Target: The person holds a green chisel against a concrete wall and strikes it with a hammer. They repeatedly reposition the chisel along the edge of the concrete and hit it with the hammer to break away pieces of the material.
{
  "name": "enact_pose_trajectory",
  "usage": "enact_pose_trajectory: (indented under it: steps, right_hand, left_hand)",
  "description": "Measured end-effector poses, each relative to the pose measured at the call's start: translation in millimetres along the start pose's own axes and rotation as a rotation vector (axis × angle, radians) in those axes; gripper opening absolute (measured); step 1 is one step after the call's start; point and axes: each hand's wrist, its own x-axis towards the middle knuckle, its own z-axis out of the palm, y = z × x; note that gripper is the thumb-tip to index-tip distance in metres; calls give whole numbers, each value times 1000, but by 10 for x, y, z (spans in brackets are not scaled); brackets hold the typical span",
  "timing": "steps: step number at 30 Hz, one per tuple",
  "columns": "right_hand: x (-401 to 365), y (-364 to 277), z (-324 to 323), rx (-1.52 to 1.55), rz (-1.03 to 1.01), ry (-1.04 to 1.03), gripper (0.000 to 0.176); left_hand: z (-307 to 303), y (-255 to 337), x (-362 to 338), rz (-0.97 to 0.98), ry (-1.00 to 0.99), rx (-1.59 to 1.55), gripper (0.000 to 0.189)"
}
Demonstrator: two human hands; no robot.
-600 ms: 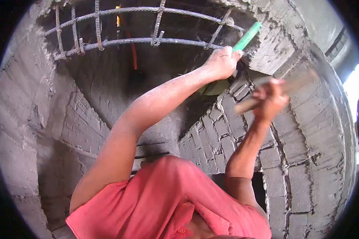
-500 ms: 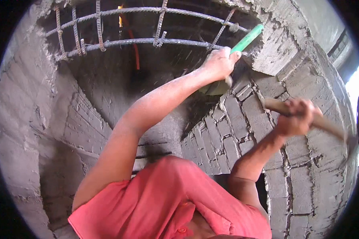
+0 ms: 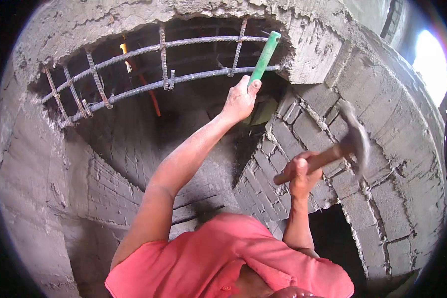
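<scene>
1. Head view: rough grey concrete wall (image 3: pixel 30 164), with a jagged-edged opening (image 3: pixel 203 27) across the upper left and top middle, rebar (image 3: pixel 201 41) crossing it.
2. Left hand (image 3: pixel 239 102), upper middle, is wrapped round a green bar (image 3: pixel 264 57), top end by the opening's right edge.
3. Right hand (image 3: pixel 304 174), right of centre, has fingers curled round the handle of a hammer (image 3: pixel 355 141), head kinda blurry, in front of brickwork (image 3: pixel 357 208).
4. Decent open gap between both hands.

Curved masonry wall (image 3: pixel 382 129) on R side, rough blockwork w/ open joints, partly rendered. Grey wall (image 3: pixel 25 164) on L, same rough finish. Dark opening (image 3: pixel 333 243) low R, approx. rectangular. Bright daylight (image 3: pixel 428 59) upper R; ctr mostly in shadow.
</scene>
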Motion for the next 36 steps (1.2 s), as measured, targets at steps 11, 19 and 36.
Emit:
enact_pose_trajectory:
  steps: [11, 19, 36]
  right_hand:
    - [416, -49, 167, -106, -194, -30, 31]
    - [956, -470, 429, 239, -522, -183, 66]
    - [1494, -1407, 851, 426, -1106, -418, 79]
  left_hand:
    - [529, 145, 128, 11, 214, -106, 47]
    - [599, 168, 207, -35, 262, -194, 53]
    - [489, 317, 215, -120, 284, -267, 54]
